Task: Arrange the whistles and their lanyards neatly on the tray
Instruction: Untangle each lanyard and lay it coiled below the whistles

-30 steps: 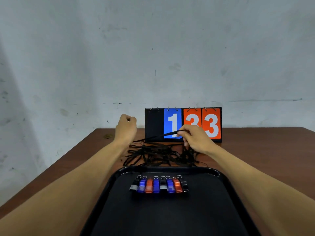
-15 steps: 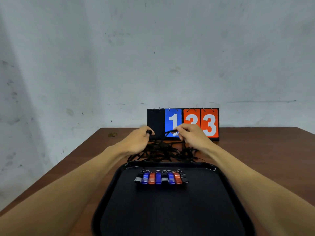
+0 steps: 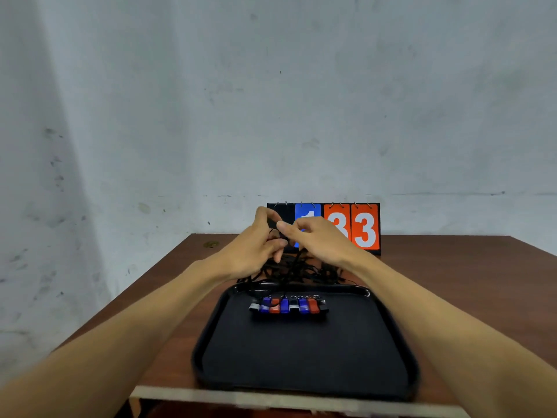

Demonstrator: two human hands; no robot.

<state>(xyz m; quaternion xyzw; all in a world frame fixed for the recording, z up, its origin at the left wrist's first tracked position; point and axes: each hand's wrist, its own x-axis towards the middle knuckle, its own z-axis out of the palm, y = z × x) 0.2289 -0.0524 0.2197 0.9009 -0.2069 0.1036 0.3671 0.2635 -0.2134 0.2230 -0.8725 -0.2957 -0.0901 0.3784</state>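
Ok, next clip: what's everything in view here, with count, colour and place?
Black plastic tray: one, black, at the table's near edge.
Small plastic whistles: about eight, in blue, red, grey and black, side by side in a row at the tray's far end.
Black cord lanyards: count unclear, black, tangled heap on the table just behind the tray, one strand raised.
Flip scoreboard: one, black with a blue 1 and two orange 3s, upright at the table's back.
Brown wooden table: one, brown, against the wall.
Plastered wall: grey-white, behind the table.
Left hand: pinches a lanyard strand above the heap.
Right hand: pinches a strand too, close beside the left.
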